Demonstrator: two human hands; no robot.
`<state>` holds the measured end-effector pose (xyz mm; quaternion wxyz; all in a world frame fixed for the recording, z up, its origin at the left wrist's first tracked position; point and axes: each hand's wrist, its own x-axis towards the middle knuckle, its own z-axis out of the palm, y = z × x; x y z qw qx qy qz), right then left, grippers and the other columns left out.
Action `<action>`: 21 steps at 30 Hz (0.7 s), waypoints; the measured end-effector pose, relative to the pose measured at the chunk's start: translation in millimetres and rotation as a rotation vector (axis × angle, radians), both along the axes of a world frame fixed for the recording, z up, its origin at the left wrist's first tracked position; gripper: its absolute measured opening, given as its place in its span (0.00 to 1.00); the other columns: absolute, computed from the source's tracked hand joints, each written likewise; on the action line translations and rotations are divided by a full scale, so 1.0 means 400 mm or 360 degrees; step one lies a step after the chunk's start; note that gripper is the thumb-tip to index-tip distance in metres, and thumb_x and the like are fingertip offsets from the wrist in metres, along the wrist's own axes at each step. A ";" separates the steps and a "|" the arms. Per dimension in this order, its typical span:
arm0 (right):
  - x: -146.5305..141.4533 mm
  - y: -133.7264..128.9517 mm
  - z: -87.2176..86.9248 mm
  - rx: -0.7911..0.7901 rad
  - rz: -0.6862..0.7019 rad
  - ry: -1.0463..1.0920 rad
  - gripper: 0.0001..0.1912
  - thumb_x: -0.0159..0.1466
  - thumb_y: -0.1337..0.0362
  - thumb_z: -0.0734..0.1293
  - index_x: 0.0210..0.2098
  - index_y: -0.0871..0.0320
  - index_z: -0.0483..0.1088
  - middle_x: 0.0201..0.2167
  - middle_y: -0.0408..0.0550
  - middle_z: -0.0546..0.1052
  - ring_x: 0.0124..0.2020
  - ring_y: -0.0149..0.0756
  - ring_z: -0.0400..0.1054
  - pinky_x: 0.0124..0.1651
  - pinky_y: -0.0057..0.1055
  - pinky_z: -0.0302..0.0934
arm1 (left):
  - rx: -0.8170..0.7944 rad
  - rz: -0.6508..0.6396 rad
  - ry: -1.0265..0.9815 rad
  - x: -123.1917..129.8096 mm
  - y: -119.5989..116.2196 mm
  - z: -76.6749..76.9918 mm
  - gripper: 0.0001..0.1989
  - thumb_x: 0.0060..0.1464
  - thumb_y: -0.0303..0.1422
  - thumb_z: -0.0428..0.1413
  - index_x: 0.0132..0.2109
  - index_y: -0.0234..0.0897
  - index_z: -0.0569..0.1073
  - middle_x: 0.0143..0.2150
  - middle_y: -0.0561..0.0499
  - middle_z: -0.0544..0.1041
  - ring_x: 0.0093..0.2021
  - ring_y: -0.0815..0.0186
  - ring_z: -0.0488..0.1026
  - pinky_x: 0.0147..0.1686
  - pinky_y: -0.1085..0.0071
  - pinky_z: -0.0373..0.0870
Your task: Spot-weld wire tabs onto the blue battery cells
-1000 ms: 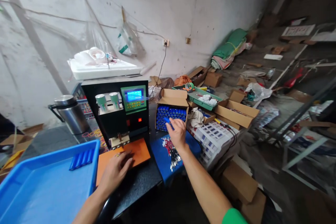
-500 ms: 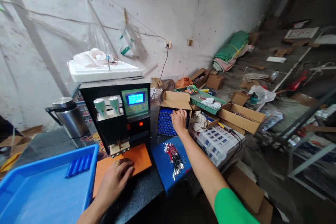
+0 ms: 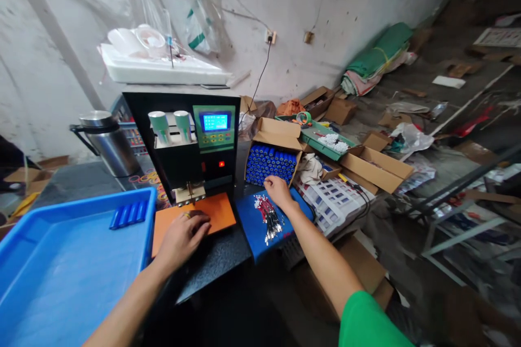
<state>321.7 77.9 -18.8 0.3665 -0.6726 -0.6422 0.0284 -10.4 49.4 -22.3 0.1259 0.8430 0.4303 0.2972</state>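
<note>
My left hand [image 3: 183, 236] rests on the orange board [image 3: 222, 211], fingers lying loosely and thumb apart, just under the two electrodes of a black spot welder [image 3: 220, 179]. Nothing shows in it. My right hand [image 3: 279, 191] is closed in front of an open carton [image 3: 279, 127] packed with blue cylindrical battery cells [image 3: 268, 162]. Whatever its fingers hold is hidden from this side. Below that hand, red and black wire leads [image 3: 269, 217] with white connectors lie on a blue cloth [image 3: 250, 227]. Several blue cells [image 3: 130, 214] lie in a row in the blue tray [image 3: 152, 217].
A steel jug [image 3: 108, 146] stands behind the tray. White foam [image 3: 163, 70] sits on top of the welder. Right of the carton are a green tray [image 3: 321, 141] with white pieces, a long cardboard box [image 3: 372, 168] and a white plastic crate [image 3: 336, 203].
My right hand has drawn back from the top of the cells toward the front of the carton, above the leads. The view has tilted down; my left hand stays on the orange board.
</note>
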 end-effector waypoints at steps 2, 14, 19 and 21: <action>-0.014 -0.007 -0.028 -0.0239 0.0024 0.0125 0.10 0.63 0.66 0.63 0.35 0.56 0.78 0.30 0.46 0.80 0.34 0.38 0.73 0.38 0.29 0.62 | -0.0008 -0.0004 -0.0007 0.000 0.001 -0.003 0.17 0.59 0.45 0.49 0.41 0.41 0.78 0.43 0.46 0.80 0.44 0.57 0.75 0.47 0.61 0.70; -0.093 0.024 -0.049 -0.0297 0.0074 0.0147 0.07 0.55 0.67 0.70 0.23 0.55 0.78 0.29 0.49 0.81 0.37 0.42 0.74 0.41 0.31 0.63 | -0.0042 -0.0076 -0.0018 -0.003 -0.008 0.005 0.15 0.60 0.42 0.50 0.41 0.40 0.78 0.43 0.47 0.79 0.45 0.58 0.74 0.49 0.62 0.69; -0.074 0.035 -0.033 0.0035 0.0200 0.0894 0.08 0.55 0.59 0.69 0.26 0.57 0.79 0.29 0.47 0.81 0.36 0.40 0.74 0.43 0.33 0.65 | -0.0043 -0.0058 -0.0025 -0.001 -0.007 0.003 0.15 0.60 0.42 0.50 0.41 0.40 0.78 0.43 0.47 0.80 0.44 0.58 0.75 0.48 0.62 0.69; -0.069 0.040 -0.017 0.0172 0.0162 0.1153 0.12 0.54 0.55 0.70 0.27 0.58 0.78 0.30 0.48 0.81 0.36 0.40 0.74 0.44 0.34 0.65 | -0.0051 -0.0058 -0.0030 0.000 -0.006 0.003 0.15 0.60 0.41 0.50 0.41 0.40 0.78 0.42 0.47 0.80 0.44 0.58 0.75 0.47 0.62 0.69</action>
